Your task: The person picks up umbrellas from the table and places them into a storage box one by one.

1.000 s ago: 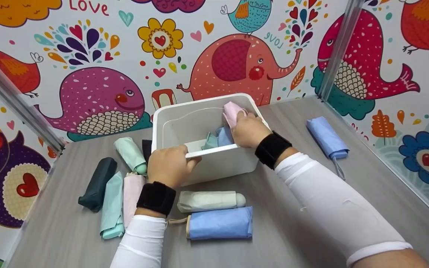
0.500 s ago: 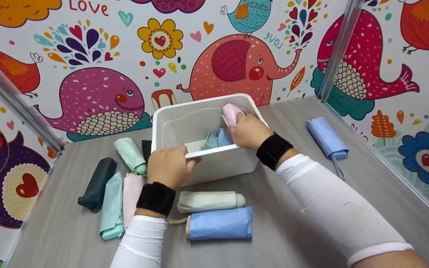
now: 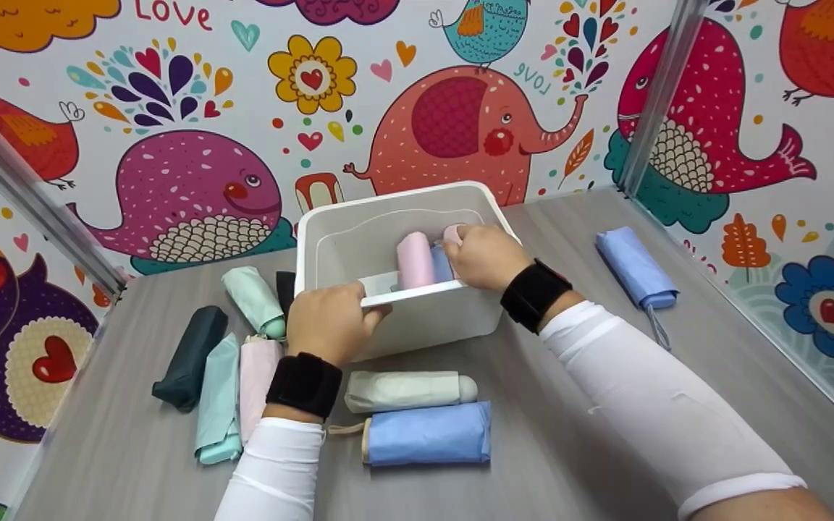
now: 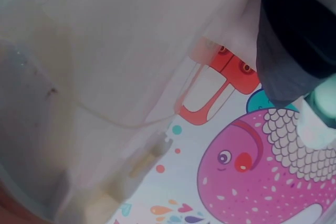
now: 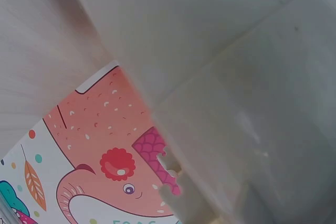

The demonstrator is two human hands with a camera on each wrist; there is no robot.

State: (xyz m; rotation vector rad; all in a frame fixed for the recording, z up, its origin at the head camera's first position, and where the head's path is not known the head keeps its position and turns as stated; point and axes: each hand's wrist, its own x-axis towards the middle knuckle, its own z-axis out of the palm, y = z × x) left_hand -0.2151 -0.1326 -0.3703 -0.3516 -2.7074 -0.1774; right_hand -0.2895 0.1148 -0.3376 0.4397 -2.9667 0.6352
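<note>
A white plastic bin point(image 3: 424, 318) stands near the back wall. My left hand point(image 3: 334, 322) grips its front rim at the left corner, thumb outside. My right hand point(image 3: 488, 255) reaches over the front right of the bin, fingers curled at a small pink end of what looks like a folded umbrella point(image 3: 452, 233); the rest of that piece is hidden. Another pink folded umbrella point(image 3: 415, 260) leans inside the bin, left of my right hand. Beside it shows part of a blue folded umbrella point(image 3: 441, 262). The wrist views show mostly blurred bin wall.
Before the bin lie a cream folded umbrella point(image 3: 402, 391) and a blue one point(image 3: 428, 434). At left are a dark green umbrella point(image 3: 191, 358), a mint one point(image 3: 252, 300), a teal one point(image 3: 219, 405) and a pale pink one point(image 3: 258, 380). Another blue umbrella point(image 3: 636, 268) lies at right.
The pink umbrella that stuck up beyond my right hand is out of that position. A pink one now leans further left in the bin, covering the teal piece. My left hand stays put.
</note>
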